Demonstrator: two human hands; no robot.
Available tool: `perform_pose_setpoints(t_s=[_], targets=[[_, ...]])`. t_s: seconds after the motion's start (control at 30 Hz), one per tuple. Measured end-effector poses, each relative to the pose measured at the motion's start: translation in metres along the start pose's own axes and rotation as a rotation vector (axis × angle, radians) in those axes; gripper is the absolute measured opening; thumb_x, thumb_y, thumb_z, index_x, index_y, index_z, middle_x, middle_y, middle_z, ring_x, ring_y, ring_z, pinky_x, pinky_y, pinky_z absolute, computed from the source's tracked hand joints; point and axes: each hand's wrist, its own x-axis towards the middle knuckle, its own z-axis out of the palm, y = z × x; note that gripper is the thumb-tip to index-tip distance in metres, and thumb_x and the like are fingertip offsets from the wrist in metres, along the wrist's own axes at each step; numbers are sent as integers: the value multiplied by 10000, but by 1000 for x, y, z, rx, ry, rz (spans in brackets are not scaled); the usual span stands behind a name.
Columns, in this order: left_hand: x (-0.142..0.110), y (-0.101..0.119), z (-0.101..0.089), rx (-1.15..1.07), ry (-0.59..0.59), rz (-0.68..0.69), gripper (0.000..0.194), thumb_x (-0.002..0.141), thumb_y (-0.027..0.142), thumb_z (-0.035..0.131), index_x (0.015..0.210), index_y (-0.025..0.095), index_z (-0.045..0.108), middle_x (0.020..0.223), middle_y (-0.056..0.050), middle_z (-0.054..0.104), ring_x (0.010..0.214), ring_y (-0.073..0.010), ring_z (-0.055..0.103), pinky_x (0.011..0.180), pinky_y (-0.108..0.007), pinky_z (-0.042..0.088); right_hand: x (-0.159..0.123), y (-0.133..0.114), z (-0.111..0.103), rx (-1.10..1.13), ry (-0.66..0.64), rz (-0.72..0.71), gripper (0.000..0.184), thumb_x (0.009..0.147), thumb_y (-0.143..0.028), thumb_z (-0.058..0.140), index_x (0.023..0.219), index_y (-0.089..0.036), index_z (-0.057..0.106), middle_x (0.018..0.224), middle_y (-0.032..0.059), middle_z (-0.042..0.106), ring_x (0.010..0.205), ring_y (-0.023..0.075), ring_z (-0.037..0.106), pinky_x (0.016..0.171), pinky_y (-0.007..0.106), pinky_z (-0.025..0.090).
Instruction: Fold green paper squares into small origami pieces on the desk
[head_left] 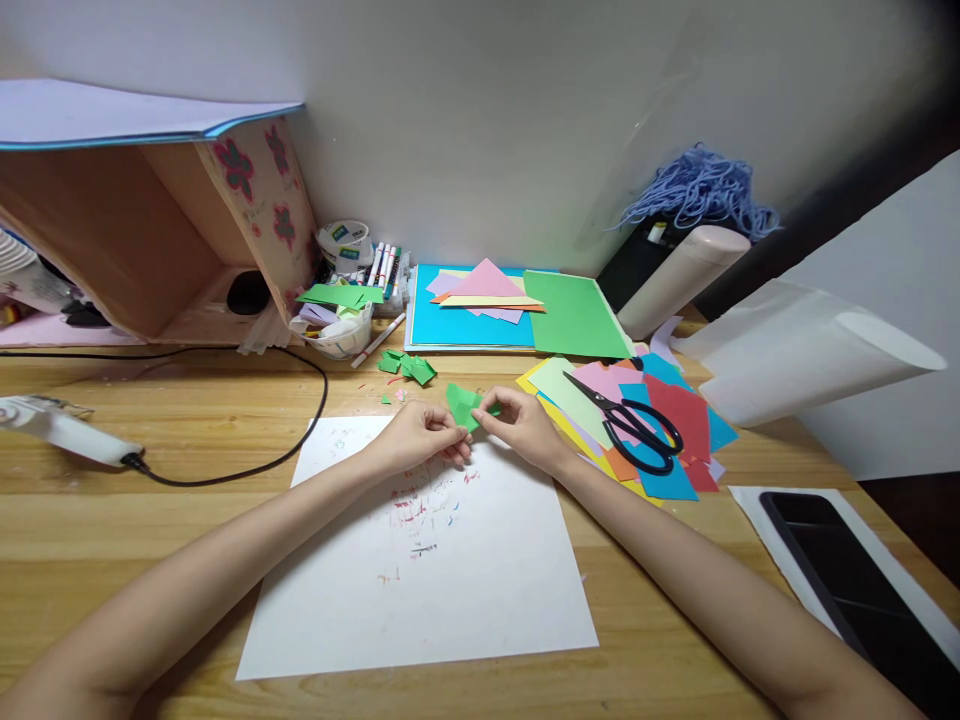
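A small piece of green paper [460, 404] is pinched between both hands, over the far edge of a white sheet [420, 620] marked with coloured smudges. My left hand [424, 435] closes thumb and fingers on its lower left side. On its right side, my right hand [519, 425] grips it between thumb and forefinger. The fingers cover part of the paper, so its full shape is hidden. Just beyond the left hand lies a little heap of green paper pieces [407, 367], with tiny scraps beside it.
Black-handled scissors [637, 425] rest on coloured paper scraps [679, 400] at the right. Behind are a green sheet [574, 312], a marker [379, 340] and a basket [341, 335]. A glue gun [67, 430] with a black cord lies left; a phone [832, 570] lies right.
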Motion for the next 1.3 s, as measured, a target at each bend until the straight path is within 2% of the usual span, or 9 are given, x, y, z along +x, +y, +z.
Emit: perform_pose_setpoints(t_s=[0.3,0.83,0.97,1.13,1.3], targets=[[1,0,0,-16,-10,9,307,788,377,568,709,81,597,732,-121,690,609,-146,647,634,-290,504,-1,-1,2,-52,29,-12,192,794,-293,550,650,-172,512,645,1,554,602,119,487,566,241,378],[1,3,-6,-46,-79,-26,284,702,349,677,690,78,597,769,-132,698,611,-142,649,642,-292,506,-2,-5,1,-104,27,-65,163,810,-260,530,669,-183,501,667,4,557,635,128,506,618,257,395],[1,2,-5,-13,-47,-19,288,725,363,652,692,83,594,771,-125,699,617,-147,652,618,-282,503,0,-1,0,-73,-2,-68,164,748,-280,616,694,-184,494,717,7,555,673,135,514,631,257,404],[1,2,-4,-12,-36,-16,274,733,349,645,685,85,591,743,-108,695,614,-139,649,618,-271,502,1,2,1,-54,-16,-36,197,766,-293,602,660,-178,482,672,-3,531,650,127,501,622,255,400],[2,2,-4,-61,-74,-10,293,757,361,617,723,70,611,766,-133,694,626,-139,649,624,-264,498,0,3,2,13,-32,26,217,778,-331,587,669,-176,480,644,-3,544,607,122,517,578,248,407]])
